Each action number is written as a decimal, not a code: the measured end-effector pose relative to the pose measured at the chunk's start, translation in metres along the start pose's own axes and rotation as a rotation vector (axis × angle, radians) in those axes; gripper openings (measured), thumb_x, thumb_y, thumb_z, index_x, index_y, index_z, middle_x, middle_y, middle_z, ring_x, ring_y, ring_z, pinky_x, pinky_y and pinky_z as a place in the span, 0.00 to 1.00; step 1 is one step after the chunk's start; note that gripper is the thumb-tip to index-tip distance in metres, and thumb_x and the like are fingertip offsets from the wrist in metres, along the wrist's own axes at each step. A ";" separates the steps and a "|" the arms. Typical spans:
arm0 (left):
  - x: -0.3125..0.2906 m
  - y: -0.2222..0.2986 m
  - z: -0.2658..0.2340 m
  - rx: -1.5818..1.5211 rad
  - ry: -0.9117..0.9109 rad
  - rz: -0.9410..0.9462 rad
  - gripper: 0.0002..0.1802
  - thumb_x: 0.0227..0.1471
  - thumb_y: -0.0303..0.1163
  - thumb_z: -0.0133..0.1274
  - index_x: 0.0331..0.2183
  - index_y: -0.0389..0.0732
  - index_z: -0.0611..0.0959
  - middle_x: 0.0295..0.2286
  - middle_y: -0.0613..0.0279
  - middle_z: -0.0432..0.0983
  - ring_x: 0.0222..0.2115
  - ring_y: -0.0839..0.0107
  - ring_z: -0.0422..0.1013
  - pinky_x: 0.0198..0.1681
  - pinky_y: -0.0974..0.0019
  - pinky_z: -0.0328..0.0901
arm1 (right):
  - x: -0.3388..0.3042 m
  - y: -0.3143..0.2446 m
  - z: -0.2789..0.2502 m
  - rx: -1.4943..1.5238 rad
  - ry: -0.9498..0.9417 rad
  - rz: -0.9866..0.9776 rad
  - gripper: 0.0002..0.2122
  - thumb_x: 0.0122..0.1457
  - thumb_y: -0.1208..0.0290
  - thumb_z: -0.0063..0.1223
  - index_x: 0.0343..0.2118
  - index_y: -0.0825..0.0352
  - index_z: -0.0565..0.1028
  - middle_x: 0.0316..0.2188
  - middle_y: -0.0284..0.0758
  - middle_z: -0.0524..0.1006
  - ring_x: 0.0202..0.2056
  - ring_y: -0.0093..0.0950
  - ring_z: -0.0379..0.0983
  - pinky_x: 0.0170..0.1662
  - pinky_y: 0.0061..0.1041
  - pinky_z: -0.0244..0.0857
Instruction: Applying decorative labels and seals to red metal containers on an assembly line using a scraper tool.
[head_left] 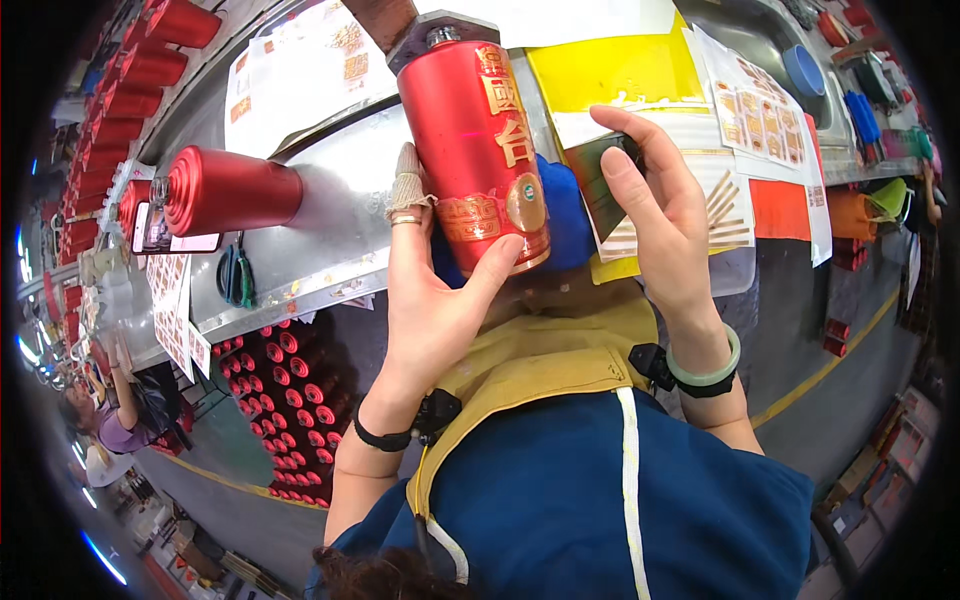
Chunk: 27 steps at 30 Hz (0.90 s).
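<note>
A shiny red bottle (450, 130) with gold raised lettering and a gold label band lies with its neck against a metal bracket (445, 28). My left hand (430, 280) grips its lower end, thumb on the label side; a fabric cot covers one fingertip. Beneath the bottle shows a blue cloth or pad (566, 215). To the right of it, my right hand (665, 195) curls with thumb and forefinger around a dark green, glossy flat piece (598, 190), whose exact kind I cannot make out. Its other fingers are mostly hidden.
Left on the metal bench stand another red bottle (235, 187), a phone (180, 241) and green-handled scissors (237, 275). Label sheets (765, 115) and a yellow sheet (620, 70) lie to the right. Red bottles (290, 375) crowd the floor below. A person (115, 405) is at far left.
</note>
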<state>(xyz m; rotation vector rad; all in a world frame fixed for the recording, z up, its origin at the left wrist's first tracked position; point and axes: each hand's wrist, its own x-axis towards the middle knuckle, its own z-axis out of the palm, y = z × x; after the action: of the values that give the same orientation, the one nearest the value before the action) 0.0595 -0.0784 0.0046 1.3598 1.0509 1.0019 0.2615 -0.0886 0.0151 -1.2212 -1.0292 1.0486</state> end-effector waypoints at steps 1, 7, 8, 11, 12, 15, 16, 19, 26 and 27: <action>0.000 0.001 0.000 -0.007 -0.008 -0.012 0.55 0.54 0.27 0.66 0.69 0.30 0.47 0.63 0.46 0.59 0.63 0.61 0.61 0.66 0.58 0.57 | -0.001 0.000 0.001 0.030 0.005 0.005 0.15 0.69 0.74 0.52 0.56 0.74 0.72 0.44 0.32 0.76 0.44 0.17 0.70 0.51 0.19 0.65; -0.006 -0.004 -0.007 0.432 -0.019 0.215 0.62 0.43 0.30 0.74 0.69 0.29 0.51 0.64 0.40 0.59 0.62 0.51 0.63 0.65 0.53 0.59 | -0.004 0.009 -0.007 0.000 0.012 -0.016 0.16 0.69 0.77 0.50 0.57 0.74 0.71 0.50 0.36 0.76 0.46 0.19 0.71 0.52 0.21 0.65; -0.006 -0.004 -0.008 0.729 0.015 0.361 0.64 0.40 0.31 0.75 0.68 0.29 0.52 0.64 0.37 0.58 0.61 0.47 0.64 0.64 0.52 0.59 | -0.003 0.009 -0.008 -0.056 0.008 -0.035 0.16 0.68 0.78 0.50 0.57 0.73 0.71 0.49 0.36 0.76 0.45 0.18 0.71 0.52 0.20 0.66; -0.007 -0.014 -0.013 0.673 0.031 0.346 0.62 0.38 0.29 0.76 0.68 0.29 0.57 0.66 0.41 0.57 0.65 0.53 0.61 0.66 0.57 0.58 | -0.009 0.001 0.004 0.012 -0.001 0.020 0.16 0.67 0.79 0.53 0.57 0.72 0.72 0.46 0.34 0.75 0.44 0.17 0.71 0.50 0.18 0.66; -0.007 -0.018 -0.015 0.661 0.044 0.352 0.61 0.38 0.28 0.76 0.68 0.29 0.58 0.66 0.42 0.59 0.64 0.54 0.63 0.65 0.57 0.59 | -0.012 -0.001 0.010 0.062 -0.015 0.046 0.16 0.66 0.80 0.55 0.56 0.70 0.72 0.43 0.31 0.74 0.42 0.16 0.71 0.47 0.17 0.67; -0.007 -0.024 -0.014 0.609 0.047 0.356 0.60 0.38 0.27 0.76 0.67 0.32 0.60 0.66 0.42 0.59 0.62 0.53 0.65 0.64 0.56 0.60 | -0.022 0.005 0.017 -0.038 -0.091 0.051 0.16 0.65 0.80 0.56 0.55 0.69 0.73 0.41 0.30 0.74 0.41 0.15 0.71 0.45 0.17 0.68; -0.007 -0.024 -0.013 0.601 0.049 0.385 0.58 0.37 0.28 0.76 0.67 0.33 0.62 0.66 0.41 0.58 0.62 0.51 0.64 0.65 0.55 0.59 | -0.020 0.005 0.013 -0.038 -0.095 0.049 0.16 0.65 0.80 0.56 0.55 0.69 0.73 0.41 0.30 0.74 0.41 0.15 0.71 0.45 0.17 0.68; -0.017 -0.019 -0.007 1.018 0.133 0.660 0.35 0.38 0.35 0.76 0.52 0.57 0.85 0.64 0.44 0.60 0.63 0.41 0.58 0.64 0.46 0.57 | -0.011 0.003 -0.002 -0.113 0.038 0.074 0.14 0.67 0.80 0.53 0.54 0.71 0.73 0.41 0.32 0.77 0.42 0.16 0.72 0.47 0.16 0.67; -0.039 -0.039 -0.018 1.145 0.247 0.721 0.30 0.41 0.35 0.75 0.49 0.61 0.87 0.60 0.46 0.66 0.59 0.46 0.61 0.59 0.51 0.63 | -0.008 0.004 -0.014 -0.009 0.019 0.059 0.16 0.68 0.78 0.52 0.57 0.73 0.72 0.46 0.32 0.76 0.47 0.18 0.71 0.53 0.19 0.64; -0.039 -0.040 -0.015 1.122 0.267 0.702 0.30 0.41 0.36 0.75 0.50 0.60 0.87 0.61 0.45 0.66 0.59 0.46 0.62 0.59 0.51 0.62 | -0.008 0.003 -0.012 -0.001 0.025 0.053 0.15 0.68 0.78 0.52 0.56 0.73 0.72 0.47 0.32 0.76 0.47 0.18 0.71 0.53 0.19 0.64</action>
<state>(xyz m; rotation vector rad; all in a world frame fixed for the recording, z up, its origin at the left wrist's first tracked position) 0.0329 -0.1119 -0.0351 2.6946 1.4624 1.1380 0.2712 -0.0988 0.0107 -1.2654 -0.9831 1.0714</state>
